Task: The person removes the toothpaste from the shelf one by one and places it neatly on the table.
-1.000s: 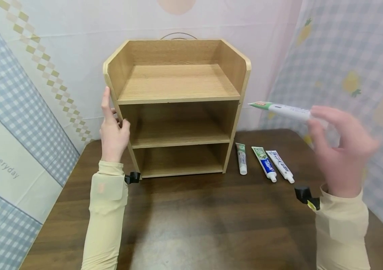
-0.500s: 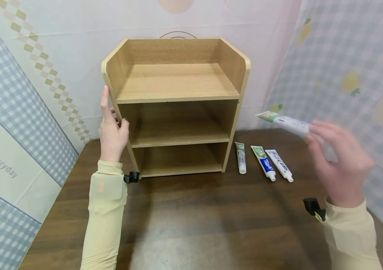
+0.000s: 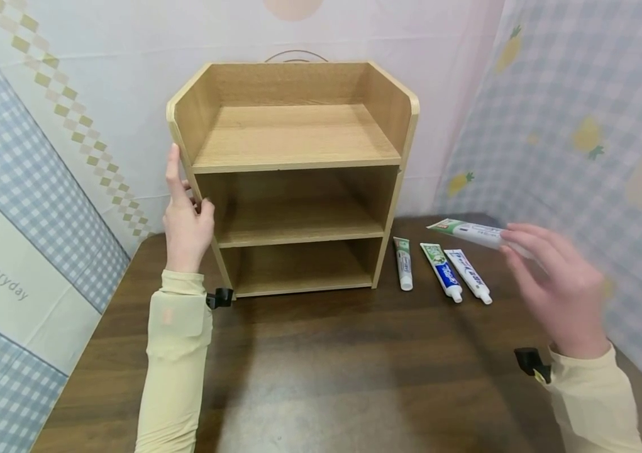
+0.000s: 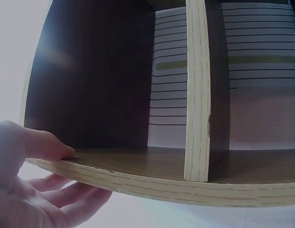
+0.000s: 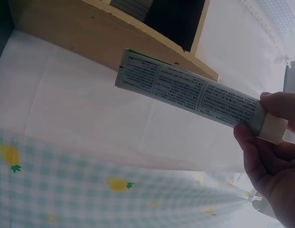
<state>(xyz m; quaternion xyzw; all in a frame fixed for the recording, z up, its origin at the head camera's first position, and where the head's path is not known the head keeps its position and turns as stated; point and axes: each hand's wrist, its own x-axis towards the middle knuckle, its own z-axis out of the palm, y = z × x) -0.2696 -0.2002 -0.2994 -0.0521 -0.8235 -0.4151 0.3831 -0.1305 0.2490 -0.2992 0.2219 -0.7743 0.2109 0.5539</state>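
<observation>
My left hand (image 3: 187,231) grips the left side panel of a three-tier wooden shelf (image 3: 298,138). In the left wrist view, the thumb lies inside the panel and the other fingers lie outside it. Right of the shelf, my right hand (image 3: 561,286) pinches a white and green toothpaste tube (image 3: 476,233) by its cap end, above the table. Its printed back (image 5: 185,90) shows in the right wrist view, with the crimped end pointing away from the hand. Three more tubes lie on the table: a grey-green one (image 3: 404,264), a green and blue one (image 3: 443,272) and a white one (image 3: 470,277).
The shelf stands on a dark wooden table (image 3: 321,371), near the back. Behind it hangs a pale cloth (image 3: 128,88). A checked cloth with pineapples (image 3: 553,94) hangs on the right, and another checked cloth (image 3: 32,145) on the left.
My right hand has moved down with the toothpaste tube, closer to the tubes on the table. The left hand keeps its hold on the shelf's side.
</observation>
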